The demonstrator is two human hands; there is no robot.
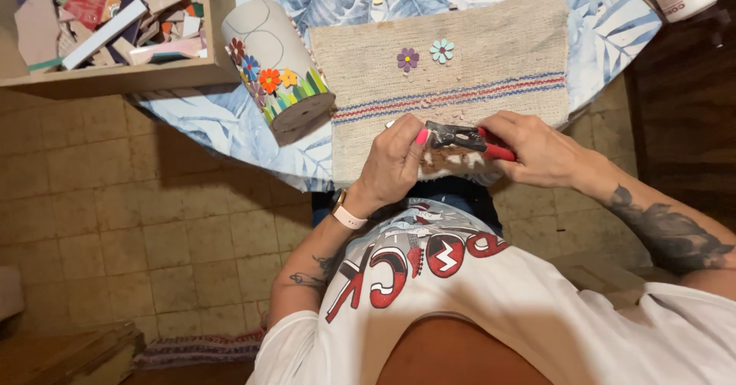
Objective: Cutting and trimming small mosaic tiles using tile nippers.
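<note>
Tile nippers (465,138) with red handles sit at the near edge of the worktop (230,120), gripped in the right hand (541,153), whose fingers are closed around the handles, jaws pointing left toward the left hand (396,162). Largest in view is that round worktop under a blue leaf-print cloth, with a woven beige mat (491,55) spread on it, probably to catch chips, since pale fragments lie just under the hands. A wooden box of broken tile pieces (115,24) stands at the far left corner. Beside the mat lies a cylindrical vase (276,67) on its side, part-covered in mosaic flowers. Two small tile flowers, purple (408,59) and teal (441,50), rest on the mat. The left hand's fingers are pinched together at the jaws, seemingly steadying a tiny piece too small to make out.
</note>
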